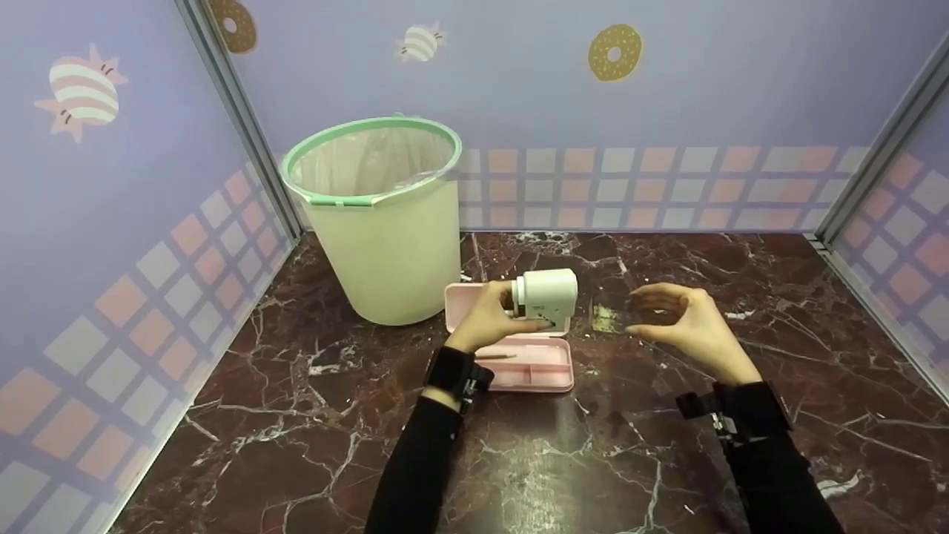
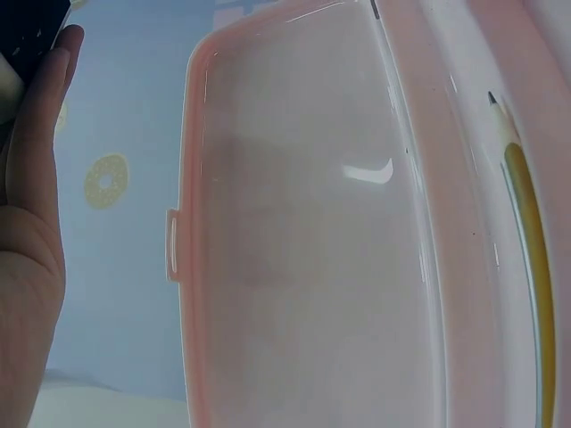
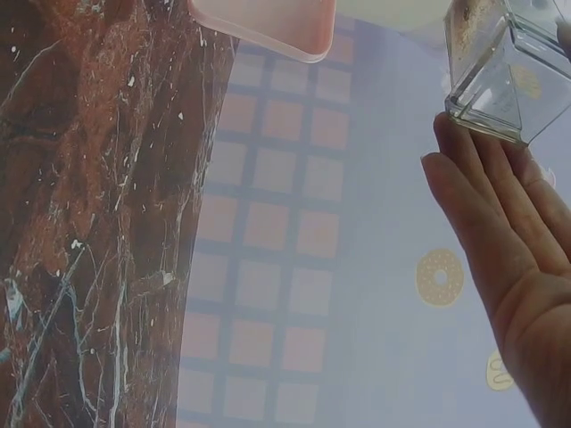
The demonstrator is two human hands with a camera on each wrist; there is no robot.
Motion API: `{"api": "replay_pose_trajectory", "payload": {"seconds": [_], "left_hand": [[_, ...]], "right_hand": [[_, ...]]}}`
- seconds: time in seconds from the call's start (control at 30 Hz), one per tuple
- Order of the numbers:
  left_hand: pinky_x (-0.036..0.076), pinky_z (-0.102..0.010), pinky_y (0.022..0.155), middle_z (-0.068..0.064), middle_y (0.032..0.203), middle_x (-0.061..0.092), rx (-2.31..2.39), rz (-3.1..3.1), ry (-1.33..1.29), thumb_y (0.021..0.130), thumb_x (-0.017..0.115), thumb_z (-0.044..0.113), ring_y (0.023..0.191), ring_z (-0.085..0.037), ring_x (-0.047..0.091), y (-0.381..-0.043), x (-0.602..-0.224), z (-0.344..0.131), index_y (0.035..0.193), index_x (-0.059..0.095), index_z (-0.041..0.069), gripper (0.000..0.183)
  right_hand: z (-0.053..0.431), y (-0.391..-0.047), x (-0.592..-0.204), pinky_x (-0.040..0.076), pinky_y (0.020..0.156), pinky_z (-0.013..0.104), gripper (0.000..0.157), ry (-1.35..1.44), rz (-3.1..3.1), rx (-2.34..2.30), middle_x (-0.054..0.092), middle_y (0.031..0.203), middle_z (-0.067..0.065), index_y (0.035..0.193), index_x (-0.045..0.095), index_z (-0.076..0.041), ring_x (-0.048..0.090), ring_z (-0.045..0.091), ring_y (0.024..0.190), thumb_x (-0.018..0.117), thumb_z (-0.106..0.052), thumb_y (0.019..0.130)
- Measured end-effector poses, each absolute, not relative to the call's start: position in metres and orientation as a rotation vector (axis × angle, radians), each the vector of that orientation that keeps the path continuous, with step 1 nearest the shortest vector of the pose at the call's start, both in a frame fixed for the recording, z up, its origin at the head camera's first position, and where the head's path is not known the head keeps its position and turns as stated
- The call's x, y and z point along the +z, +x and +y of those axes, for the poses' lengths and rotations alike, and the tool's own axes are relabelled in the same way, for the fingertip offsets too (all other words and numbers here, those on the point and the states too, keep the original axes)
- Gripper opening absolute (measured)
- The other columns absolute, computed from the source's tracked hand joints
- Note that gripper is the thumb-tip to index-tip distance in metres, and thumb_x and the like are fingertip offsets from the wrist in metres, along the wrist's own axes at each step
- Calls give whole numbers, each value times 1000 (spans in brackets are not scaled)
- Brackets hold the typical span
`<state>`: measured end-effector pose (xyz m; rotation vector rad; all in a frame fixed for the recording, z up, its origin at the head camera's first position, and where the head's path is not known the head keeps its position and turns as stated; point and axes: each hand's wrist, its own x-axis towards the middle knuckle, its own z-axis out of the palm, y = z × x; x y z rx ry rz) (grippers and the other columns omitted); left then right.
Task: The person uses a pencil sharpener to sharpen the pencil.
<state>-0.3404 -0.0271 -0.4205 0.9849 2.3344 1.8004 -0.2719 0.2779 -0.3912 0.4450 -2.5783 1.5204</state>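
My left hand (image 1: pixel 489 319) grips a white boxy pencil sharpener (image 1: pixel 550 293), held on its side above a pink pencil case. To its right, my right hand (image 1: pixel 689 326) pinches a clear shavings box (image 3: pixel 486 98) between thumb and fingers. Yellowish shavings (image 1: pixel 605 319) show through the clear walls. Sharpener and box are apart. The open pencil case (image 1: pixel 545 378) lies beneath the left hand, its lid (image 2: pixel 303 223) folded back. A yellow pencil (image 2: pixel 528 241) with a dark tip lies in the case. In the left wrist view, only the sharpener's edge is visible.
A tall cream trash bin (image 1: pixel 393 259) with a green rim and a clear liner stands at the back left. Patterned panels (image 1: pixel 667 111) enclose the marbled dark red tabletop (image 1: pixel 296 445) at the back and both sides. Small white specks dot the surface.
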Motion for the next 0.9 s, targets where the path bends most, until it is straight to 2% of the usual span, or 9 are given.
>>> {"api": "replay_pose_trajectory", "payload": {"seconds": [0.23,0.47,0.73,0.9], "left_hand": [[60,-30,84,-14,107,74,1761,2349,994,70,87,12,92,-17,71,-340,-422,-26,110,69,2,45],[59,-30,84,-12,107,74,1735,2355,994,69,88,11,91,-15,69,-340,-423,-27,109,69,3,45],[60,-31,83,-11,109,73,1705,2323,996,69,87,8,91,-18,70,-340,-424,-28,112,69,5,47],[61,-30,80,-13,108,74,1689,2302,992,70,87,10,89,-17,71,-341,-426,-26,112,69,4,46]], "right_hand": [[276,-269,-389,57,82,17,56,426,-2594,1450,70,120,14,123,64,-2,70,10,101,86,-21,75],[275,-269,-387,51,86,9,57,374,-2534,1401,69,121,18,125,64,-2,64,-5,99,85,-21,76],[268,-267,-387,51,83,10,53,292,-2385,1378,71,117,16,124,66,-5,64,-4,98,83,-27,79],[264,-267,-386,53,84,10,49,242,-2284,1405,71,115,20,122,67,-2,67,-3,95,83,-20,79]]}}
